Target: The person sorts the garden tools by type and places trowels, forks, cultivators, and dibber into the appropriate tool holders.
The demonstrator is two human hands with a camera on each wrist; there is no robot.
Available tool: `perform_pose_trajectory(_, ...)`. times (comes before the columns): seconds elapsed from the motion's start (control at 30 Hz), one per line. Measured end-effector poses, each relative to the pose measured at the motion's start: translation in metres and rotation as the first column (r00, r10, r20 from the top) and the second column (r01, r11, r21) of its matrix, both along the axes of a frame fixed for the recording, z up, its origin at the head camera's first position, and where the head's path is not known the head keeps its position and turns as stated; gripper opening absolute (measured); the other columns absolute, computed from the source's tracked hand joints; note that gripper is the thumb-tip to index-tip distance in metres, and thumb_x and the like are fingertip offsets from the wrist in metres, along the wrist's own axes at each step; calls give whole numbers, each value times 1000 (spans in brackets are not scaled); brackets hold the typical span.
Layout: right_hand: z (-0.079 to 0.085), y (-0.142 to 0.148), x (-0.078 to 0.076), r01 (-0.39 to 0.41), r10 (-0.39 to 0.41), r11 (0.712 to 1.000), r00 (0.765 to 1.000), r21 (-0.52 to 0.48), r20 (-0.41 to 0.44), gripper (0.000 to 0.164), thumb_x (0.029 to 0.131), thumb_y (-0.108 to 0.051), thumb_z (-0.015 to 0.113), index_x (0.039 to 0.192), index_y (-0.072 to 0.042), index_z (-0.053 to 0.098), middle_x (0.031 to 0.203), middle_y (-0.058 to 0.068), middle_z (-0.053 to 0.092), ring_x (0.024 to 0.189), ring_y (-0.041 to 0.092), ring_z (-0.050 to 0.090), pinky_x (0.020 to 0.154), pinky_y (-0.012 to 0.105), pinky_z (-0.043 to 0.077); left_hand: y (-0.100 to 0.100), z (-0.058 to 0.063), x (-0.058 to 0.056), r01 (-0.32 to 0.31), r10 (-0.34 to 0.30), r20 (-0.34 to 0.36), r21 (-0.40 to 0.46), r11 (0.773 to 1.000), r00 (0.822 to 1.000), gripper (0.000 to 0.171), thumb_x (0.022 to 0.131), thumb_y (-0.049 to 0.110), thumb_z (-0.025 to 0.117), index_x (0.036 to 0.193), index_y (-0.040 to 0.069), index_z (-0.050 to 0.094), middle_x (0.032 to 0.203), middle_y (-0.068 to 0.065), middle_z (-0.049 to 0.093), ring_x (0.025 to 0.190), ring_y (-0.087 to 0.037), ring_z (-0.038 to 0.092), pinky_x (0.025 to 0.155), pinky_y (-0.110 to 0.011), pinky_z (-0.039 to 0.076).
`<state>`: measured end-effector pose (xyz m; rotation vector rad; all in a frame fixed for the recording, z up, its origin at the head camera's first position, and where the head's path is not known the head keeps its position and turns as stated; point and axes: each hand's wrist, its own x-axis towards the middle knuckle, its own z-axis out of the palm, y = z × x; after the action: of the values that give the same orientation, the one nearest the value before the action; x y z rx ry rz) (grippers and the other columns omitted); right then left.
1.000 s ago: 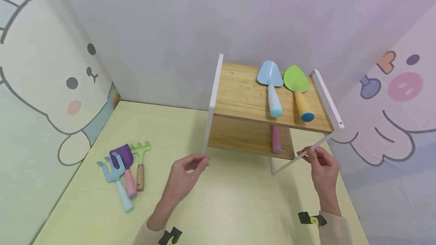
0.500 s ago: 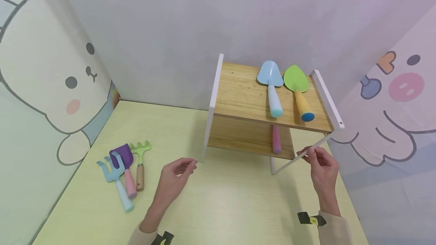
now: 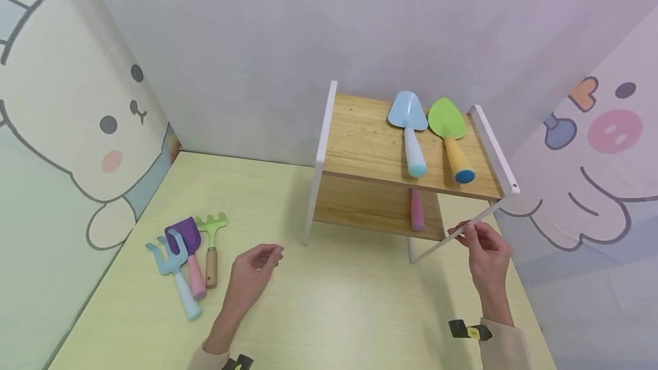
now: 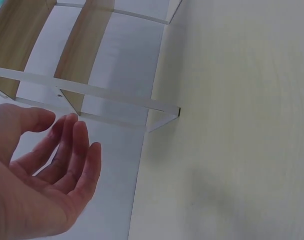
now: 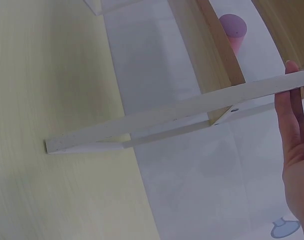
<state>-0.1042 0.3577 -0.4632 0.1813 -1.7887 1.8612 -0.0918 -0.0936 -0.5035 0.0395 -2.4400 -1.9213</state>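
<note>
A two-tier wooden shelf with white side frames stands toward the right of the table. My right hand pinches the front upright of its right frame, thumb in front and fingers behind; the right wrist view shows this white upright slanting across. Left of the shelf, my left hand hovers over the table, fingers loosely bent and holding nothing. In the left wrist view a small gap separates it from the left frame. On the top board lie a blue trowel and a green trowel with yellow handle.
A pink handle pokes out on the lower board, its other end hidden. On the table at left lie a light-blue hand fork, a purple shovel and a green rake. Printed walls enclose the table.
My left hand has come off the shelf's left upright and drifted left and slightly toward me. The right hand keeps its hold, and the shelf and tools have not moved.
</note>
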Motion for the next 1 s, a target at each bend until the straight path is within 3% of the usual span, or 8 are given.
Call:
perform_pose_trajectory(0.17, 1, -1, 1, 20, -20, 1000, 1000, 8, 22, 13, 99, 14, 55, 105, 25, 58, 93, 10, 74, 82, 16, 76, 79, 29, 60, -4, -9, 0, -23, 23, 9, -33, 999, 1000, 15, 99, 13, 70, 107, 1, 76, 98, -14, 76, 92, -35, 74, 79, -21, 59)
perform_pose_trajectory(0.33, 2, -1, 1, 30, -31, 999, 999, 16, 42, 13, 99, 14, 55, 105, 25, 57, 93, 8, 74, 82, 16, 76, 80, 29, 60, -10, -20, 0, -44, 44, 8, -48, 998, 999, 18, 100, 15, 70, 107, -1, 75, 98, -17, 76, 92, -37, 73, 78, -20, 58)
perform_pose_trajectory(0.6, 0, 0, 2, 27, -27, 1000, 999, 11, 24, 14, 99, 14, 55, 106, 26, 57, 93, 8, 74, 82, 16, 76, 80, 29, 60, -20, -33, -1, -108, 110, 32, -67, 992, 993, 22, 101, 18, 69, 109, -1, 76, 99, -15, 77, 91, -33, 74, 76, -18, 57)
perform_pose_trajectory(0.83, -1, 0, 1, 11, -11, 1000, 1000, -3, 10, 14, 99, 14, 54, 106, 26, 58, 93, 9, 74, 82, 16, 76, 80, 30, 60, -33, -37, -4, -166, 170, 25, -108, 980, 985, 19, 101, 16, 68, 109, 1, 77, 102, -15, 76, 85, -10, 69, 74, -14, 54)
perform_pose_trajectory(1.0, -1, 0, 1, 30, -30, 1000, 999, 9, 37, 15, 100, 12, 55, 107, 25, 58, 93, 7, 74, 82, 15, 76, 81, 30, 60, -40, -39, -6, -184, 190, 30, -142, 973, 981, 21, 101, 17, 67, 111, 0, 76, 104, -16, 76, 87, -7, 67, 74, -12, 52)
